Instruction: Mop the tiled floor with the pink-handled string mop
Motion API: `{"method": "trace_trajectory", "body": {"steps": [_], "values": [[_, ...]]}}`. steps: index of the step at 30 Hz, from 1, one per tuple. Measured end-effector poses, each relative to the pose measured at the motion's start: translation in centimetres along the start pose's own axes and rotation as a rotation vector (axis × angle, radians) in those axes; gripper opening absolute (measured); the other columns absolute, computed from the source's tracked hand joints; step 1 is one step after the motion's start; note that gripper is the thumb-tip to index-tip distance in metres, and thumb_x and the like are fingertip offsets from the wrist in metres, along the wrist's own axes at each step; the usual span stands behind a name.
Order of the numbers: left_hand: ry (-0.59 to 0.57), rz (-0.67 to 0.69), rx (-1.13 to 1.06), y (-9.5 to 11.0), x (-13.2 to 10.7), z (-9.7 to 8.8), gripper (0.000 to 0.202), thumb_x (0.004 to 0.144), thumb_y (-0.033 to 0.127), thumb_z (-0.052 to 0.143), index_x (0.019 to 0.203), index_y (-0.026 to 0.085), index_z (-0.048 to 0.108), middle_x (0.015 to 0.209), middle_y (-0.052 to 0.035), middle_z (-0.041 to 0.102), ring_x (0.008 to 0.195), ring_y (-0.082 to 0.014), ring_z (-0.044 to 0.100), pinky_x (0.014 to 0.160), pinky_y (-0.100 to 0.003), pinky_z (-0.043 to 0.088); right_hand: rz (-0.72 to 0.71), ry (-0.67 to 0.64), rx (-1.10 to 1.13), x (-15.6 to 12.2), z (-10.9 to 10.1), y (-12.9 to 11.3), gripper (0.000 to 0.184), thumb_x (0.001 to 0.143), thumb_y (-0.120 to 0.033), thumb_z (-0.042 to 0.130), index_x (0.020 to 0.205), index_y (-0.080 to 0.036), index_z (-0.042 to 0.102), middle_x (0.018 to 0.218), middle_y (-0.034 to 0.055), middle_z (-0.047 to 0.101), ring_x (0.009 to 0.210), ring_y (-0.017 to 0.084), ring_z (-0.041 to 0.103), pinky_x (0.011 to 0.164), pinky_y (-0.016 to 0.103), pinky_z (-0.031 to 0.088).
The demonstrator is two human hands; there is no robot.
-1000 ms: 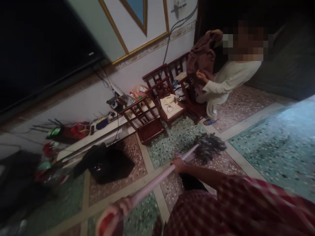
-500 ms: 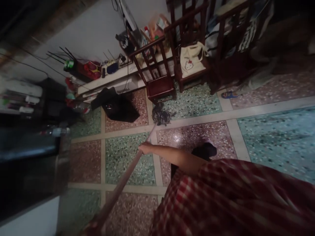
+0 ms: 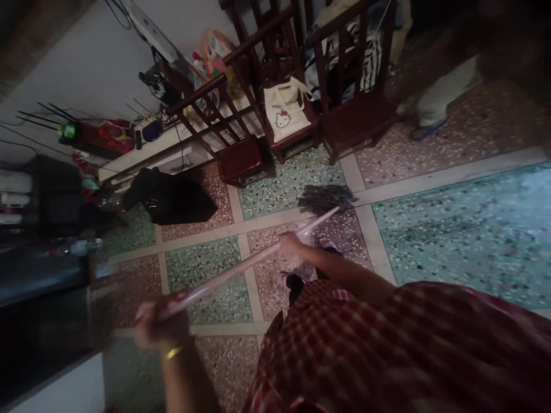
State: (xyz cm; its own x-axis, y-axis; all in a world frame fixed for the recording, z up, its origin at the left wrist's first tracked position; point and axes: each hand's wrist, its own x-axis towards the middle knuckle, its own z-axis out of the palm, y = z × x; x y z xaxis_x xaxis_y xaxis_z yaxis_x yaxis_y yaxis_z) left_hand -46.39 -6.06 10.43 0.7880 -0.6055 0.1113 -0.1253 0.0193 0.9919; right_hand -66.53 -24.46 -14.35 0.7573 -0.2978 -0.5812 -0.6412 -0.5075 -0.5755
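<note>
A mop is in both my hands, its pale pink pole (image 3: 241, 265) slanting up to the right across the floor. My left hand (image 3: 161, 321), with a gold-coloured band at the wrist, is closed around the upper end of the pole and is blurred. Lower down, nearer the mop head, my right hand (image 3: 290, 245) is wrapped round the same pole. Dark grey strands of the mop head (image 3: 325, 198) spread on the floor tiles, smeared by motion. My feet show partly beside my right forearm, below the red checked clothing (image 3: 365, 344).
Wooden chairs (image 3: 241, 158) line the far side, one bearing a cream tote bag (image 3: 286, 112). A black bag (image 3: 172, 195) sits on the floor before a low white shelf (image 3: 172, 137). At the upper right another person's leg (image 3: 447, 92) stands on the tiles.
The mop head has swept right along the floor, and the pole lies at a flatter slant. My right hand moved right and slightly up; my left hand came further into view. The view shifted.
</note>
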Motion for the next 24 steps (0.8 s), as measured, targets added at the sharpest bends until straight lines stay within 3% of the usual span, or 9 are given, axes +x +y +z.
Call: {"method": "trace_trajectory", "body": {"steps": [3, 6, 8, 10, 13, 16, 19, 22, 24], "values": [[-0.098, -0.146, -0.17, -6.0, -1.8, 10.6, 0.036, 0.063, 0.044, 0.075, 0.058, 0.016, 0.052, 0.053, 0.0012, 0.065, 0.055, -0.0199, 0.067, 0.066, -0.037, 0.057, 0.301, 0.119, 0.009, -4.8, -0.2, 11.4, 0.036, 0.088, -0.012, 0.048, 0.119, -0.005, 0.066, 0.116, 0.0209, 0.066, 0.107, 0.023, 0.061, 0.087, 0.026, 0.042], [-0.305, -0.326, -0.326, -10.5, -7.3, 19.4, 0.035, 0.065, 0.044, 0.081, 0.066, 0.017, 0.06, 0.061, -0.0023, 0.067, 0.066, -0.0219, 0.068, 0.077, -0.039, 0.055, 0.558, 0.162, -0.013, -10.7, 0.6, 20.9, 0.04, 0.089, -0.01, 0.046, 0.126, -0.006, 0.063, 0.121, 0.0222, 0.063, 0.114, 0.024, 0.058, 0.09, 0.027, 0.041], [-0.421, -0.419, -0.397, -12.0, -11.5, 22.4, 0.032, 0.07, 0.043, 0.081, 0.069, 0.017, 0.062, 0.067, -0.0047, 0.068, 0.075, -0.0231, 0.069, 0.082, -0.04, 0.052, 0.665, 0.126, -0.042, -14.2, 1.3, 24.9, 0.038, 0.089, -0.009, 0.047, 0.124, -0.006, 0.063, 0.123, 0.021, 0.062, 0.114, 0.025, 0.058, 0.089, 0.027, 0.042], [-0.482, -0.457, -0.439, -12.3, -14.9, 22.8, 0.028, 0.075, 0.04, 0.079, 0.072, 0.016, 0.064, 0.071, -0.006, 0.068, 0.082, -0.0239, 0.068, 0.087, -0.042, 0.05, 0.707, 0.043, -0.092, -16.5, 2.2, 26.8, 0.036, 0.089, -0.009, 0.05, 0.121, -0.008, 0.064, 0.124, 0.0188, 0.062, 0.114, 0.025, 0.058, 0.087, 0.028, 0.043], [-0.439, -0.439, -0.468, -11.0, -17.9, 18.7, 0.023, 0.078, 0.035, 0.077, 0.074, 0.017, 0.065, 0.073, -0.0062, 0.068, 0.085, -0.0244, 0.067, 0.091, -0.045, 0.049, 0.61, -0.039, -0.209, -17.0, 4.1, 25.3, 0.033, 0.088, -0.013, 0.055, 0.119, -0.013, 0.067, 0.121, 0.0146, 0.065, 0.116, 0.027, 0.057, 0.088, 0.032, 0.043], [-0.31, -0.365, -0.428, -7.8, -20.2, 10.5, 0.019, 0.079, 0.031, 0.076, 0.074, 0.017, 0.065, 0.071, -0.0057, 0.068, 0.08, -0.023, 0.067, 0.091, -0.046, 0.049, 0.395, -0.033, -0.249, -15.4, 7.3, 19.0, 0.031, 0.086, -0.015, 0.06, 0.114, -0.015, 0.072, 0.116, 0.0144, 0.067, 0.114, 0.028, 0.058, 0.091, 0.034, 0.041], [-0.127, -0.268, -0.305, -2.5, -25.1, -0.4, 0.013, 0.079, 0.029, 0.071, 0.076, 0.017, 0.067, 0.071, -0.0058, 0.068, 0.078, -0.0225, 0.066, 0.089, -0.047, 0.051, 0.116, -0.053, -0.226, -13.6, 12.5, 8.8, 0.028, 0.084, -0.01, 0.057, 0.106, -0.01, 0.074, 0.111, 0.0163, 0.069, 0.107, 0.025, 0.06, 0.093, 0.031, 0.04], [0.151, -0.176, -0.102, 4.0, -33.8, -11.1, 0.015, 0.076, 0.03, 0.071, 0.073, 0.016, 0.067, 0.068, -0.0057, 0.066, 0.077, -0.0233, 0.067, 0.085, -0.045, 0.054, -0.18, -0.129, -0.217, -12.6, 20.0, -2.9, 0.024, 0.082, -0.013, 0.062, 0.103, -0.013, 0.074, 0.107, 0.011, 0.07, 0.105, 0.02, 0.06, 0.095, 0.026, 0.039], [0.384, -0.16, 0.045, 7.7, -40.4, -16.0, 0.02, 0.071, 0.033, 0.074, 0.067, 0.016, 0.065, 0.066, -0.005, 0.065, 0.076, -0.0232, 0.067, 0.081, -0.042, 0.057, -0.357, -0.193, -0.215, -12.0, 25.5, -10.3, 0.026, 0.078, -0.018, 0.068, 0.104, -0.017, 0.073, 0.108, 0.0073, 0.069, 0.106, 0.021, 0.06, 0.097, 0.027, 0.04]]}}
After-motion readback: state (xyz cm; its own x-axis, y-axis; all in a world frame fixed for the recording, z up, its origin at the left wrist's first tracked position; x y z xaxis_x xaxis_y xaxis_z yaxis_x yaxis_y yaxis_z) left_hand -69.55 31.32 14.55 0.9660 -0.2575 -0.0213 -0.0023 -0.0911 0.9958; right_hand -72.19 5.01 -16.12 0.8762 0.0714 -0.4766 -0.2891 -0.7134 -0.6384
